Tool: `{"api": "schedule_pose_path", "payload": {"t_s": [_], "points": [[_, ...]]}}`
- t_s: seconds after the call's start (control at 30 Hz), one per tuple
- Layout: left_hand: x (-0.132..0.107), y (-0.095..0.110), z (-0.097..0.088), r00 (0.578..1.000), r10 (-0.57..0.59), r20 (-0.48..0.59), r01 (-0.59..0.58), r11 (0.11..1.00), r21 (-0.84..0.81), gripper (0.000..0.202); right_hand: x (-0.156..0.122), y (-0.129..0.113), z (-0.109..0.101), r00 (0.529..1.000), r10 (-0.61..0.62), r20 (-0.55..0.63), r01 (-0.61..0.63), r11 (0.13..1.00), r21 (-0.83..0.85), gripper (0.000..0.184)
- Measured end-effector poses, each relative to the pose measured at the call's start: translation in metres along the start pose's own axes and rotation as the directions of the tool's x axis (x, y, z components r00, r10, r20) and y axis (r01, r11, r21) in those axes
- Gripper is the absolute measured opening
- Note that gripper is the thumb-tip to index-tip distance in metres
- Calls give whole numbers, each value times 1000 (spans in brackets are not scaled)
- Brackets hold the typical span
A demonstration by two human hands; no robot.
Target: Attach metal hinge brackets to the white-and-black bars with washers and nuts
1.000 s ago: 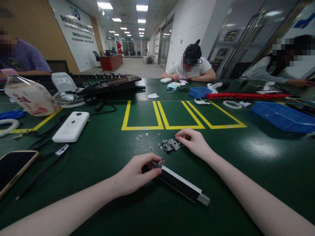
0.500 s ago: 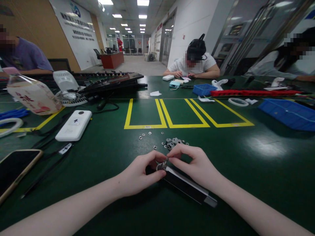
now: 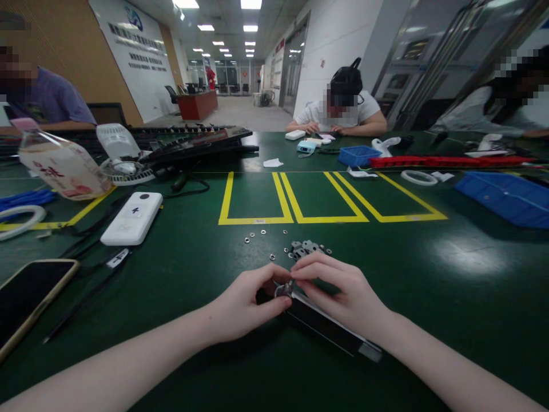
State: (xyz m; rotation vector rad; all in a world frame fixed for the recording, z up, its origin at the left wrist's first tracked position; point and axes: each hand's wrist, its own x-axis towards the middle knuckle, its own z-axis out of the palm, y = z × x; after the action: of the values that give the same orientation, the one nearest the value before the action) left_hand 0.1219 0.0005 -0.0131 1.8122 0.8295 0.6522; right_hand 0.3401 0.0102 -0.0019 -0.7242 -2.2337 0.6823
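At bar (image 3: 328,332): left hand (image 3: 242,306); right hand (image 3: 347,294)

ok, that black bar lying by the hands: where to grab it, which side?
I'd take the black bar on its free stretch next to the silver end cap, coming from above and pinching across its narrow width. It lies flat on the green table, long sides exposed. The other end is crowded: left hand and right hand both pinch a small metal fitting.
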Motion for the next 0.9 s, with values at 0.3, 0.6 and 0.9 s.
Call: {"api": "schedule_pose_path", "payload": {"t_s": [0.3,0.6,0.9], "points": [[-1,2,-1,1000,-2,7,2,1000,-9,21,3,0,4,999,-45,-17,44,998,-46,14],[-1,2,-1,1000,-9,10,9,1000,-19,22,3,4,2,981,-193,-3,187,952,-243,11],[0,2,-1,999,-39,15,39,999,-3,21,1,4,6,998,-65,-19,62,990,-127,6]]}}
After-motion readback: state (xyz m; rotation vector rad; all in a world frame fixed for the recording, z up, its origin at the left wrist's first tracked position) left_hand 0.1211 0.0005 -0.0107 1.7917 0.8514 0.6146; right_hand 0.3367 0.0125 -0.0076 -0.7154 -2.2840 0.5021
